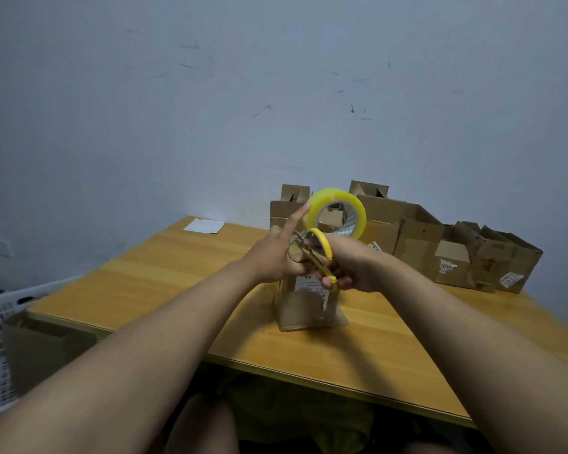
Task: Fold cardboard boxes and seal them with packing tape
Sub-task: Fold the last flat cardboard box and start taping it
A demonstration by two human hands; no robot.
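tape roll [358, 208]: yellow | scissors [325, 257]: yellow handles | boxes [417, 237]: brown (white labels) | table [184, 276]: honey wood-grain

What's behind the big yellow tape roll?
Behind the tape roll stand open cardboard boxes along the wall, on the wooden table. Through the roll's hole you see a bit of one box. What's inside those boxes is hidden.

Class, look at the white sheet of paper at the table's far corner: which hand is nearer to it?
Left. The left hand is closer to the paper; the right hand is farther right, gripping yellow scissors.
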